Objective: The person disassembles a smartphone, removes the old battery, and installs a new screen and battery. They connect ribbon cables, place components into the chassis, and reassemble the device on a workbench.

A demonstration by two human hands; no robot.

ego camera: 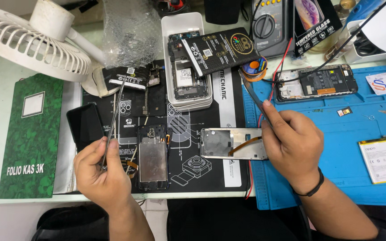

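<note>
Both hands are working over the black mat (pixel 157 116). Left hand (pixel 101 172) is pinching tweezers (pixel 112 120) beside the opened phone (pixel 153 158). Right hand (pixel 293 143) is gripping a thin tool (pixel 255 98) at the metal frame's (pixel 233 143) right edge, which is overlapping the blue mat (pixel 336 134); bare mat is lying beyond.

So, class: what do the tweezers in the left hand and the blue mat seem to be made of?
Tweezers: probably steel, thin and silvery with a bright sheen, held by the left hand.
Blue mat: likely silicone or rubber, matte and evenly coloured, with moulded ridges and recesses.
</note>
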